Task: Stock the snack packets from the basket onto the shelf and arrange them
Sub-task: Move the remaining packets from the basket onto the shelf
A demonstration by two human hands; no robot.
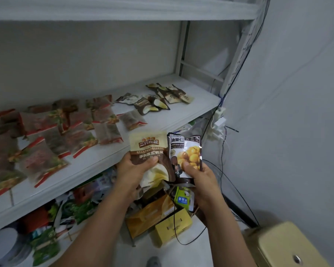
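My left hand (132, 176) grips a beige and brown nut packet (148, 149) by its lower half, in front of the shelf edge. My right hand (200, 177) pinches a black chestnut packet (185, 149) with yellow kernels pictured, right beside the first packet. The white shelf (197, 105) holds several red-trimmed clear packets (75, 130) on the left and middle, and several brown packets (162, 97) toward the right. Below my hands lies the basket (160, 214), with a yellow box and other packets in it; its rim is mostly hidden.
A lower shelf (52, 214) is crammed with green and red packets. Black cables (226, 170) and a white power strip (219, 122) hang by the right shelf post. A beige stool (285, 245) stands at the bottom right, next to the grey wall.
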